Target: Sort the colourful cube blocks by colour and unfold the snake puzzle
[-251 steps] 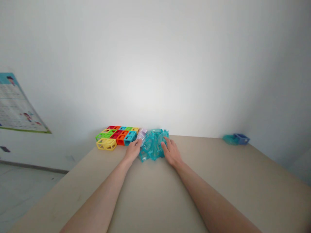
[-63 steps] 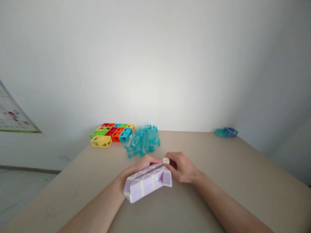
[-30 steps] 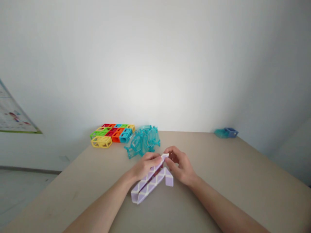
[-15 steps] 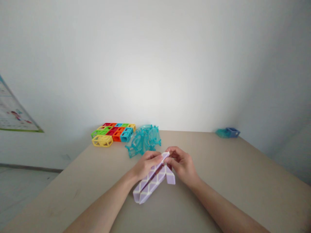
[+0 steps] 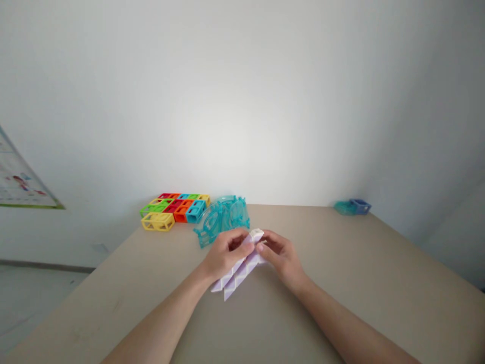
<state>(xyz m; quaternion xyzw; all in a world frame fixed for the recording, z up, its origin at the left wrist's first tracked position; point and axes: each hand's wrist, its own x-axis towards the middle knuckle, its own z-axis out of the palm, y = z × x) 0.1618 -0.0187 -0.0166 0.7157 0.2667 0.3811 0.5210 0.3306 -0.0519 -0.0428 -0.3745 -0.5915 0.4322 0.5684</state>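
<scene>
Head view: a lilac snake (image 5: pixel 238 273), a chain of smooth plastic wedges with white edges folded into a zigzag bar, sits just in front of the teal tracks (image 5: pixel 223 218). It slants down toward the person, its low end at the beige table (image 5: pixel 341 283). The left hand (image 5: pixel 224 255) wraps its upper half with curled fingers (image 5: pixel 235 237). The right hand (image 5: pixel 282 257) pinches the white top end between thumb and fingers (image 5: pixel 270 237). The tracks are clear, curved, ribbed pieces in a heap. Left of the tracks, hollow open-frame cubes (image 5: pixel 172 209) in yellow, green, red, orange and blue lie packed flat together. Far right of the tracks, near the wall, lie a blue frame (image 5: pixel 360 206) and a teal piece (image 5: pixel 343 207).
</scene>
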